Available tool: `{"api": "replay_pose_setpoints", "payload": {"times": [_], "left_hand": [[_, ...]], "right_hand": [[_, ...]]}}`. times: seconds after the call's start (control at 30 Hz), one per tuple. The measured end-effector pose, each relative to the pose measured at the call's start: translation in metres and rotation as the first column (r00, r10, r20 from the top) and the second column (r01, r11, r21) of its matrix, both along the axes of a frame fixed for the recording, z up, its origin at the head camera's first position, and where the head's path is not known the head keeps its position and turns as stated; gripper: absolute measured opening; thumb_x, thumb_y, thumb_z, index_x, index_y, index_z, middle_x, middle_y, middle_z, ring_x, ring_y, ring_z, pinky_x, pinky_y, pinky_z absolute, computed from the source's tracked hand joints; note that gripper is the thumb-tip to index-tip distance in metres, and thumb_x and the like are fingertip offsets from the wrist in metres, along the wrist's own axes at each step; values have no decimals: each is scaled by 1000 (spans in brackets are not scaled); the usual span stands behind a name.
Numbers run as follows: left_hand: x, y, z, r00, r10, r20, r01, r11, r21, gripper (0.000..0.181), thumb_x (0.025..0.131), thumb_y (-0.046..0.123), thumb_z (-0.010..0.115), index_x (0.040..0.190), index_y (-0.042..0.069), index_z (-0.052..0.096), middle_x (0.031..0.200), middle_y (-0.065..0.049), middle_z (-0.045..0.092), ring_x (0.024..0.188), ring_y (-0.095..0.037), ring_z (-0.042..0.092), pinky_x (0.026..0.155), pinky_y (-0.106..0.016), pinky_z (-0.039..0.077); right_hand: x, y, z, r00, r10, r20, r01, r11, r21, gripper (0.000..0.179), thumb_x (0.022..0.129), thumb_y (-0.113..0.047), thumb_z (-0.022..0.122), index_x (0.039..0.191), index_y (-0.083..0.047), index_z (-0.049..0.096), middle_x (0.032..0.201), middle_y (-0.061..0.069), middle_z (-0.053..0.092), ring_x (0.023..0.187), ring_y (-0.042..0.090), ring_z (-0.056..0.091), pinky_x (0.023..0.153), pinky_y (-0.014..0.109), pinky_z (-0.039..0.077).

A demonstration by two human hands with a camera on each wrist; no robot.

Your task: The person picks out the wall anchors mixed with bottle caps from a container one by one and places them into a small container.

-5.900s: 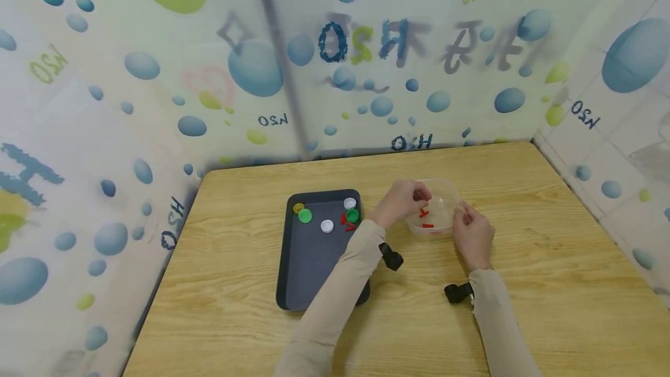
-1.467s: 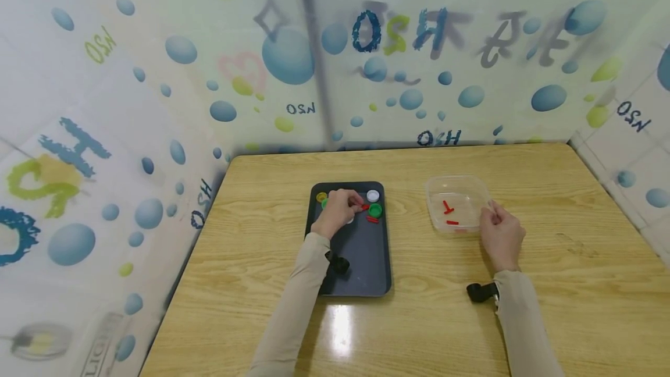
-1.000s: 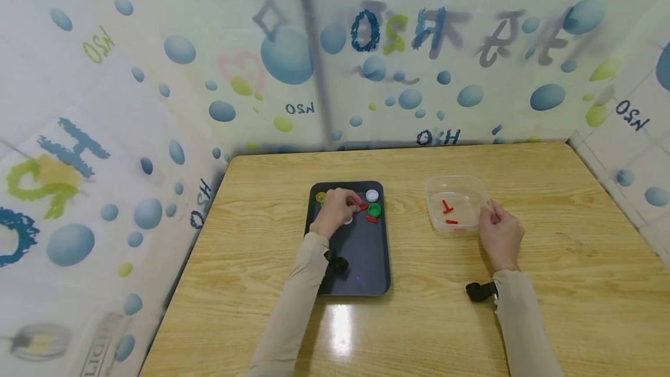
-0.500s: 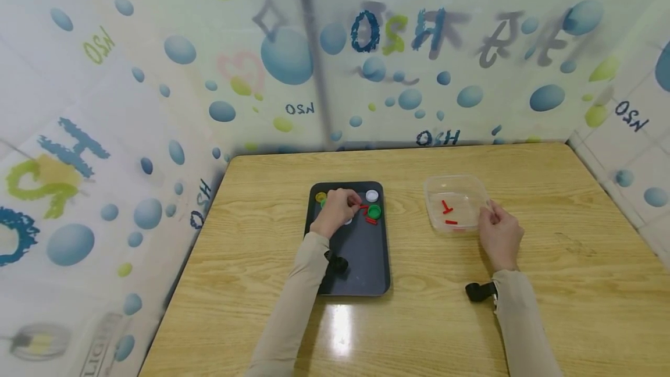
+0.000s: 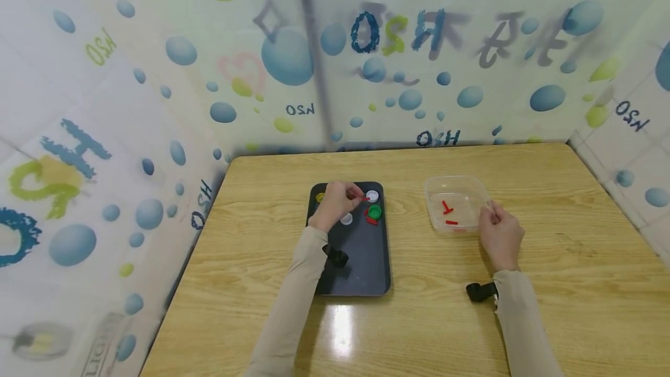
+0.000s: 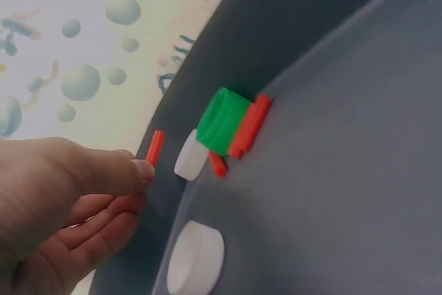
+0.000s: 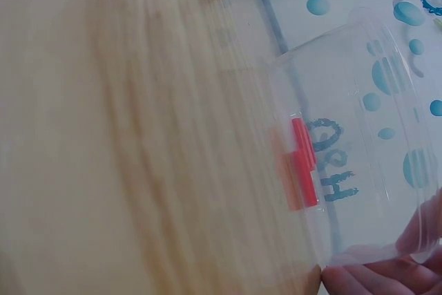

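My left hand (image 5: 335, 207) is over the far part of a dark grey tray (image 5: 361, 266). Its thumb and fingers pinch a small red stick (image 6: 156, 147), lifted off the tray floor near a white bottle cap (image 5: 372, 196). A green bottle cap (image 5: 374, 212) stands beside it, with several more red sticks (image 5: 371, 221) against it. Nearer me lies another white cap (image 5: 346, 219). To the right, my right hand (image 5: 501, 234) grips the side of a clear plastic container (image 5: 466, 188), in which red sticks (image 5: 446, 209) lie.
A yellow cap (image 5: 320, 197) shows at the tray's far left corner, partly behind my left hand. Both tray and container rest on a wooden table (image 5: 419, 319). A patterned wall covering (image 5: 387, 115) rises behind the table's back edge.
My left hand went from the container to the tray. In the last half second it rose slightly and away from me with the red stick. My right hand stays on the container.
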State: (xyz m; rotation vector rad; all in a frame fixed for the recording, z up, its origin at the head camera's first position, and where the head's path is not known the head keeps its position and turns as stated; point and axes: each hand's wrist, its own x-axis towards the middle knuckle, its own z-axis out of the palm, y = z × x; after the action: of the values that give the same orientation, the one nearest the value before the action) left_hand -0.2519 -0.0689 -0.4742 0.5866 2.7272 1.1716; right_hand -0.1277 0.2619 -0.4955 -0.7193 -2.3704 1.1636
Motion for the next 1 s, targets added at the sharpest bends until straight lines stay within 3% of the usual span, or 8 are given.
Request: {"api": "replay_pose_setpoints", "payload": {"times": [0.6,1.0], "left_hand": [[-4,31,28,997,-69,-23,69,997,17,13,96,12,70,107,10,76,101,-5,75,92,-18,70,81,-29,57],[-1,56,33,993,-115,-25,116,993,22,12,96,11,69,106,7,76,99,-6,75,86,-16,69,73,-23,56]], "right_hand": [[0,3,-1,999,5,-42,-3,999,48,41,101,-22,53,132,2,65,115,23,72,74,27,55,54,13,33],[0,2,-2,999,6,-33,-5,1000,27,42,100,-24,54,132,1,65,114,23,73,76,24,58,56,11,34]]}}
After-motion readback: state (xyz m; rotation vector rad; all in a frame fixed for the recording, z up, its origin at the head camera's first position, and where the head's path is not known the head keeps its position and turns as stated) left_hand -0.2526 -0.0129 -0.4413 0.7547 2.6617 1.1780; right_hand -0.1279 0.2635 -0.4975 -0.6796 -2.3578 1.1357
